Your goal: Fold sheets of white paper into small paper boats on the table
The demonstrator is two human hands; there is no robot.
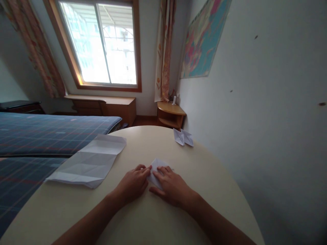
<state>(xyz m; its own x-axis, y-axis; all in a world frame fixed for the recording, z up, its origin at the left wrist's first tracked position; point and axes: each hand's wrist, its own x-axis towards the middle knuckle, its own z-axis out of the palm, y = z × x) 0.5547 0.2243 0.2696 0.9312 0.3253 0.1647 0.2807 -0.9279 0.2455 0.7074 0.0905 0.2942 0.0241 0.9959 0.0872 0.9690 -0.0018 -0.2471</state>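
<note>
A small folded white paper (156, 166) lies on the round cream table (143, 217) in front of me. My left hand (134, 183) rests at its left edge, fingers curled and pressed onto the paper. My right hand (170, 185) lies on top of its right part, fingers pressing down flat. Most of the paper is hidden under both hands.
A large creased white sheet (89, 161) lies at the table's left edge. A folded paper figure (183, 137) sits at the far right by the wall. A bed with a plaid blue cover (46, 131) stands left; a small wooden corner table (170, 114) is beyond.
</note>
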